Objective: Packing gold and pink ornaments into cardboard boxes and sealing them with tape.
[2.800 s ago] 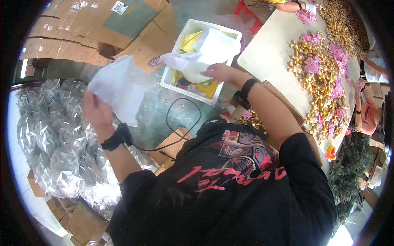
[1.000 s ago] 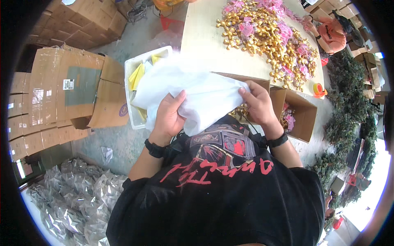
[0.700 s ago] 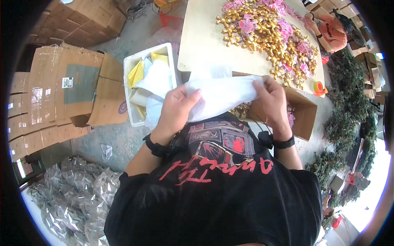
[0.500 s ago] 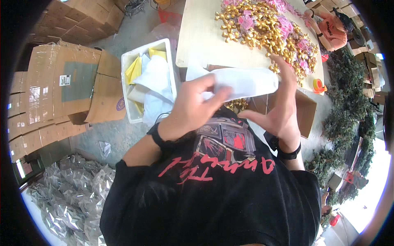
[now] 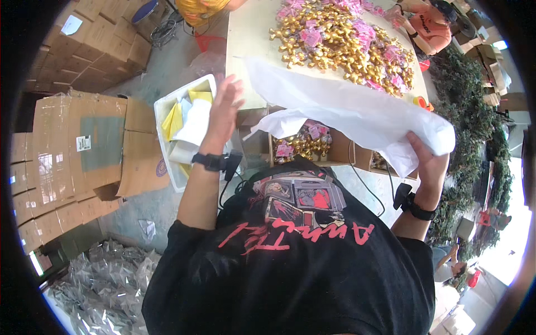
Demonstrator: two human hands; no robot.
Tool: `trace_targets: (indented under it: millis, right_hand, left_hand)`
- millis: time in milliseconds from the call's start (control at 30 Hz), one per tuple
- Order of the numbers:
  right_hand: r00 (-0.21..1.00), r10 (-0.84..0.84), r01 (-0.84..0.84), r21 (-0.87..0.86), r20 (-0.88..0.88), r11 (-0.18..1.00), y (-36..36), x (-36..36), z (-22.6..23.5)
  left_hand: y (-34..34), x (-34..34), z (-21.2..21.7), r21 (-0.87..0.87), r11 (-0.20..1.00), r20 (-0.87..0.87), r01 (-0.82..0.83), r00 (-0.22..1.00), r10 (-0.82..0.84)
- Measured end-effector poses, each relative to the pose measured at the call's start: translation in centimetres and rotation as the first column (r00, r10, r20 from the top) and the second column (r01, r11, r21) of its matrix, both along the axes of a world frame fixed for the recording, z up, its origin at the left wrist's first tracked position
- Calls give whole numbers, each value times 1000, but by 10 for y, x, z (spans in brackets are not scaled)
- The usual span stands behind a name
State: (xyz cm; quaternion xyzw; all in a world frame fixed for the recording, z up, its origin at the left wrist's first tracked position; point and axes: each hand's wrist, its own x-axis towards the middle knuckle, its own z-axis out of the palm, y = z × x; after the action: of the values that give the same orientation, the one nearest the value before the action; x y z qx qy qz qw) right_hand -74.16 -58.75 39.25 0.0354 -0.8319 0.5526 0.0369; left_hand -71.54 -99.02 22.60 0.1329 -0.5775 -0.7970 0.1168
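My right hand (image 5: 427, 162) grips the right end of a large white sheet of thin paper (image 5: 346, 106). The sheet stretches left across an open cardboard box (image 5: 340, 152) that holds gold ornaments with pink tags (image 5: 304, 142). My left hand (image 5: 223, 109) is raised with fingers apart and holds nothing. It hovers just left of the sheet's far corner, above a white bin (image 5: 167, 162) of yellow and white sheets. Both wrists wear black bands.
A pale table (image 5: 245, 50) behind the box carries a heap of gold ornaments with pink tags (image 5: 340, 39). Flattened cardboard boxes (image 5: 78, 139) lie at left, silver foil bags (image 5: 100, 285) at lower left, green garlands (image 5: 494, 167) at right. A person in orange (image 5: 430, 22) works at the far side.
Both hands earlier held the bunched white sheet at my chest. The sheet is now spread out over the box, my left hand has let go and my right hand has moved right.
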Motion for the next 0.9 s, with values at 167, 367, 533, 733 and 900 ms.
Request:
trace_targets:
  millis: [167, 367, 533, 733, 900]
  right_hand:
    - [988, -67, 77, -62, 141, 995, 15, -16, -18]
    - [928, -116, 160, -96, 354, 983, 47, -28, -77]
    - [882, -72, 188, -208, 466, 960, 54, -41, -144]
    - [888, -34, 126, -170, 459, 977, 46, -53, -183]
    - [896, -88, 125, -56, 435, 991, 43, -59, -197]
  left_hand:
    - [24, -24, -24, -150, 869, 462, 471, 811, -360]
    - [63, -18, -20, 115, 907, 158, 404, 894, -418]
    - [62, -6, -100, -52, 958, 336, 283, 908, -250]
    - [64, -2, -67, 202, 889, -57, 411, 911, -408]
    - [70, -4, -34, 20, 918, -81, 397, 915, -394]
